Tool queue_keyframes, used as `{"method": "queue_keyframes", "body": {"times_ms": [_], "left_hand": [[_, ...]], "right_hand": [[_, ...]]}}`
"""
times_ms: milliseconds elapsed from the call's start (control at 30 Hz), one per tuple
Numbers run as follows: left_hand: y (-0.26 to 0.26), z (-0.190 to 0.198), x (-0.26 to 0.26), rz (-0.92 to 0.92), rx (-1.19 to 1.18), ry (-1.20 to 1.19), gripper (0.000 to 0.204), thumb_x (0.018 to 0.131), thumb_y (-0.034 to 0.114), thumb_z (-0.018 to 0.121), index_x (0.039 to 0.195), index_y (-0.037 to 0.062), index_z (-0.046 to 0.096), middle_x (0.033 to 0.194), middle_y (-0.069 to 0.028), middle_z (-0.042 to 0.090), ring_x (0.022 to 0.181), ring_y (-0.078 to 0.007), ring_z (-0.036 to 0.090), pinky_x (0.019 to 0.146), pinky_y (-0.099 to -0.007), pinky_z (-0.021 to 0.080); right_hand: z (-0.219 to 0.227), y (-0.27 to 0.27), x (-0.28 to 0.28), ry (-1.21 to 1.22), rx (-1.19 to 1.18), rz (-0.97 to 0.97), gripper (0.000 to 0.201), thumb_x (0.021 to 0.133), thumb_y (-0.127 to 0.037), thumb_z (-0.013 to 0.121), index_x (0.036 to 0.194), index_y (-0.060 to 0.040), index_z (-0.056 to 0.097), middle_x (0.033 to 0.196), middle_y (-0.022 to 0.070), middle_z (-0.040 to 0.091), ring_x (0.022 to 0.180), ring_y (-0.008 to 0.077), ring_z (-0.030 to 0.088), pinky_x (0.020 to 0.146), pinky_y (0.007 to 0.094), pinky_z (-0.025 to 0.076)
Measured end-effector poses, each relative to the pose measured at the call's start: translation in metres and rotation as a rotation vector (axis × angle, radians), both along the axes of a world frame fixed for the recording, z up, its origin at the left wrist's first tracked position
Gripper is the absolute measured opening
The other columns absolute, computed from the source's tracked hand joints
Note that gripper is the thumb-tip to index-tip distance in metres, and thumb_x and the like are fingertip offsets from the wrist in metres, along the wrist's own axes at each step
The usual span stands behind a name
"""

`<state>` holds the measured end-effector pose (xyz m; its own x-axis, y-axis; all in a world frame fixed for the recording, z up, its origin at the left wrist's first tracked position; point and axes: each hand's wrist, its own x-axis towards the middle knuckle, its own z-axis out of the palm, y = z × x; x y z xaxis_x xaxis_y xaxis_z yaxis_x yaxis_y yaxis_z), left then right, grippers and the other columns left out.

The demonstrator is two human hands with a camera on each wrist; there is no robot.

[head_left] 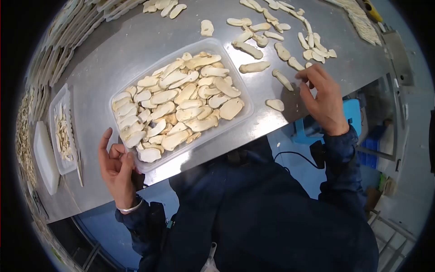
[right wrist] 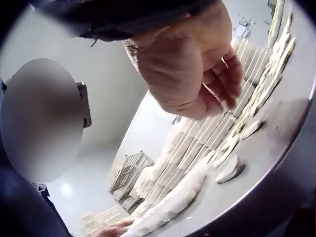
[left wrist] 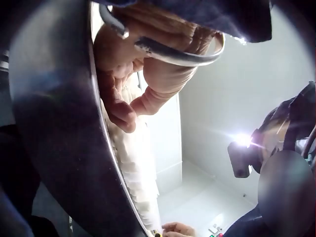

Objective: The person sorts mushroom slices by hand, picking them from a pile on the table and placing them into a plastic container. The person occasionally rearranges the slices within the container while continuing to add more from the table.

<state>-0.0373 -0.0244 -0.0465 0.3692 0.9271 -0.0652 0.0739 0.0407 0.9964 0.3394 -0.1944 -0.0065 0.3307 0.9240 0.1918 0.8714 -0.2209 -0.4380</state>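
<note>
A clear plastic tray (head_left: 248,90) stands near the table's front edge, filled with overlapping rows of pale mushroom slices (head_left: 174,102). At its front left corner is my left hand (head_left: 118,170), index finger raised and thumb tip right at the rim. The left wrist view shows that hand's fingers (left wrist: 118,111) bent loosely near the thumb. To the right of the tray, my right hand (head_left: 321,97) hovers over the table edge, fingers loosely bent around nothing. Nearest to its fingertips lies a long mushroom slice (head_left: 282,80); a short rounded slice (head_left: 274,105) lies by the edge.
More loose slices (head_left: 260,27) are scattered at the back right. Stacked filled trays (head_left: 50,50) rise at the left. Beside them sit a small tray of scraps (head_left: 63,131), a white block (head_left: 45,156) and a knife (head_left: 79,167). A blue stool (head_left: 351,113) is under the table's right side.
</note>
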Motion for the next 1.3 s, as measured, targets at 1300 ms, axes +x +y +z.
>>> {"method": "queue_keyframes", "body": {"times_ms": [1300], "left_hand": [[-0.001, 0.001, 0.002, 0.03, -0.034, -0.012, 0.064, 0.084, -0.002, 0.062, 0.142, -0.0026, 0.035, 0.08, -0.0005, 0.055, 0.063, -0.0047, 0.049, 0.057, -0.0168, 0.041]], "right_hand": [[-0.027, -0.005, -0.047, -0.158, 0.031, 0.151, 0.025, 0.067, -0.002, 0.066, 0.089, -0.0037, 0.054, 0.084, 0.0138, 0.05, 0.077, 0.0335, 0.053, 0.068, 0.0416, 0.043]]}}
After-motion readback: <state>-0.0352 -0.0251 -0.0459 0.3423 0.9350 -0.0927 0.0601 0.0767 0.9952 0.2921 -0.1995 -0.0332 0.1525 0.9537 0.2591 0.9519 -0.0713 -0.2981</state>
